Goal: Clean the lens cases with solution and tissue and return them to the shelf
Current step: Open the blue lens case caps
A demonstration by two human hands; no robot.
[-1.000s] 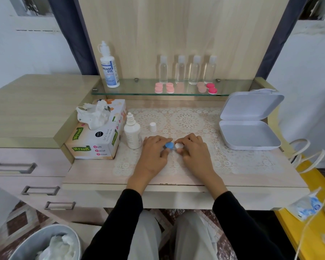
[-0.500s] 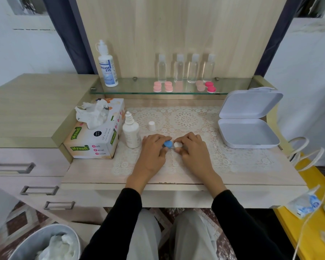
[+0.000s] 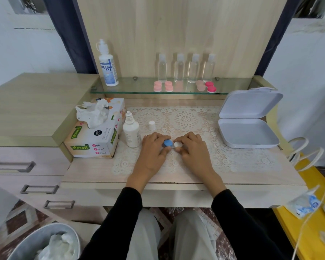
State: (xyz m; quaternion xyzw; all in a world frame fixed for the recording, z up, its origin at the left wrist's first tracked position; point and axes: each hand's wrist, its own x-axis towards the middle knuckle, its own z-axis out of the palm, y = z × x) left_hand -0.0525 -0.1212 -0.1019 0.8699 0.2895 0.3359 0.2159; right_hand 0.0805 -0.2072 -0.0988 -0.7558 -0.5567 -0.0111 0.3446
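Observation:
A lens case with one blue cap [image 3: 167, 143] and one white cap [image 3: 177, 145] lies on the lace mat at the desk's middle. My left hand [image 3: 154, 152] pinches the blue cap between thumb and fingers. My right hand [image 3: 192, 152] pinches the white cap. An uncapped white solution bottle [image 3: 131, 133] stands just left of my left hand, its small white cap [image 3: 151, 125] behind it. A tissue box [image 3: 98, 136] with a tissue pulled up sits at the left. On the glass shelf [image 3: 139, 91] rest pale pink cases [image 3: 163, 86] and a darker pink case [image 3: 210, 86].
A large solution bottle [image 3: 107, 68] and several clear bottles [image 3: 186, 67] stand on the shelf. An open white box [image 3: 248, 124] sits at the right. A bin [image 3: 45, 243] with used tissue is on the floor at lower left. Drawers are on the left.
Both hands have stayed on the lens case with only slight finger shifts; the case has not left the mat.

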